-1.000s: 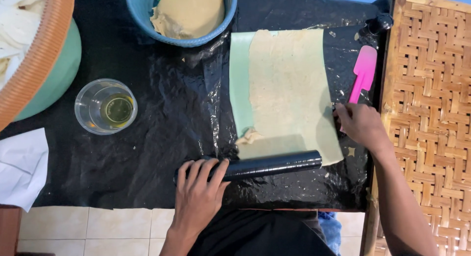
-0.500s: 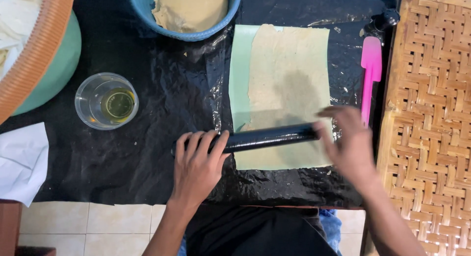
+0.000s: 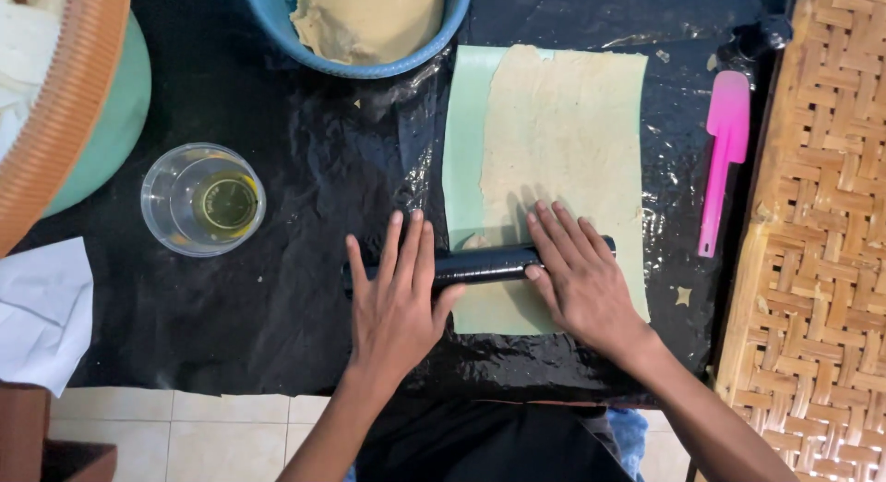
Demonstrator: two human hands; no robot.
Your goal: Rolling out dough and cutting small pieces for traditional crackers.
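Even, soft daylight, bright overall; glare streaks on black plastic sheet (image 3: 305, 288) toward 12 o'clock; faint shadows under hands; sharp focus, no blur, slight edge stretch

Black roller (image 3: 484, 263); pale green mat (image 3: 461, 150); beige dough (image 3: 563, 131); pink spatula (image 3: 724, 140)

Glossy black plastic sheeting (image 3: 277, 288) is wrinkled; the roller (image 3: 484, 263) is shiny black; the dough sheet (image 3: 563, 150) is matt, grainy; woven cane (image 3: 821, 260) lies at three o'clock.
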